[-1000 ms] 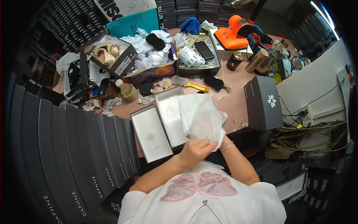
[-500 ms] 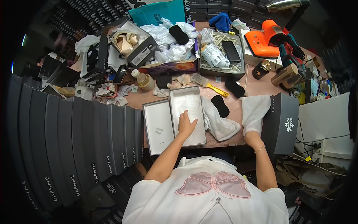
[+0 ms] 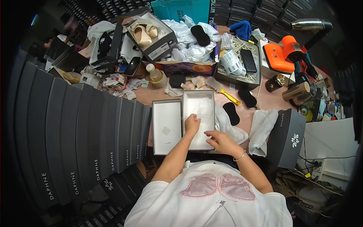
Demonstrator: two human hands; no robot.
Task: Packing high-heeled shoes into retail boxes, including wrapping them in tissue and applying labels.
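Note:
An open grey shoebox (image 3: 212,113) with white paper (image 3: 204,108) inside lies in front of me, its lid (image 3: 166,121) white side up along its left. Over the box's left half, my left hand (image 3: 193,124) is closed with its fingers curled on the paper; whether paper is between them is hidden. My right hand (image 3: 222,143) hovers at the near right corner of the box, fingers and thumb apart and holding nothing. A crumpled white cloth (image 3: 228,126) lies against the box's right side. Farther right is a second white cloth (image 3: 263,130), beside a closed dark shoebox (image 3: 285,140).
Tall stacks of dark shoeboxes (image 3: 87,128) line the left. Behind are a brush with yellow handle (image 3: 230,97), black oval pads (image 3: 231,113), a bottle (image 3: 157,77), a box with beige shoes (image 3: 168,49), a carton of white paper (image 3: 181,68) and an orange device (image 3: 279,58).
My right hand has left the white cloth at right and come left to the shoebox. My left hand has curled its fingers inside the box. The whole view has shifted slightly.

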